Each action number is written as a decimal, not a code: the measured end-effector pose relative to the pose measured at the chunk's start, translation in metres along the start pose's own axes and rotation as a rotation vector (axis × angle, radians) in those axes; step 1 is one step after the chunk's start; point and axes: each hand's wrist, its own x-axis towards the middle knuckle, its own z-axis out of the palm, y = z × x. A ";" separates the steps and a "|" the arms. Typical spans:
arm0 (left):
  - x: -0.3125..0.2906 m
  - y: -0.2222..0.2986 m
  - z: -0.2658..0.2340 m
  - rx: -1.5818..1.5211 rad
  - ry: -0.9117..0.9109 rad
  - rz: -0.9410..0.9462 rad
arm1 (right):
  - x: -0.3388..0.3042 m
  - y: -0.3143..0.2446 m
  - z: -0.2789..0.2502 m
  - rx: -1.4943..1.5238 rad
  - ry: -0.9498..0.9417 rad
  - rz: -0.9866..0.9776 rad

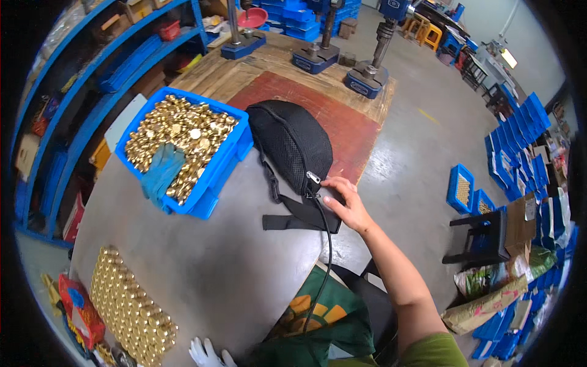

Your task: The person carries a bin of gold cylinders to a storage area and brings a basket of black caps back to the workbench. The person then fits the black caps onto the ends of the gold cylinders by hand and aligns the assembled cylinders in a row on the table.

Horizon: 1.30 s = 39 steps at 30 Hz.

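Observation:
A black mesh waist bag [292, 137] lies on the table, with a silver zip puller and a black strap [287, 221] with a buckle. My right hand [350, 205] is bare and reaches the bag's near end beside the zip puller, its thumb and fingers apart. From there a thin black cable [330, 244] runs down toward my lap. At the lower edge my left hand [209, 355], in a white glove, shows only spread fingers near the table surface. Closest to it stand neat rows of small brass-coloured round parts [128, 306].
A blue bin [208, 199] heaped with loose brass-coloured parts and a teal cloth [164, 171] stands left of the bag. Drill-press stands [367, 79] line the wooden bench behind. Blue shelves [79, 140] rise at left. Blue trays [458, 189] and a dark stool [480, 235] are at right.

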 end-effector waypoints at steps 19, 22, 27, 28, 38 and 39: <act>0.002 -0.004 0.001 -0.007 0.041 0.048 | -0.007 0.016 -0.002 0.303 -0.073 0.187; 0.004 0.010 -0.009 -0.032 -0.034 -0.045 | -0.003 0.011 -0.004 0.249 -0.063 0.120; 0.004 0.019 -0.010 -0.079 0.011 -0.136 | 0.015 -0.057 -0.004 -0.106 0.039 -0.341; 0.003 0.020 -0.009 -0.071 0.006 -0.130 | 0.020 -0.071 0.003 -0.090 0.017 -0.376; 0.014 0.018 -0.005 -0.057 0.008 -0.108 | 0.099 -0.093 0.050 -0.670 -0.603 -0.051; 0.015 0.014 -0.004 -0.047 -0.024 -0.139 | 0.105 -0.099 0.041 -0.651 -0.613 -0.076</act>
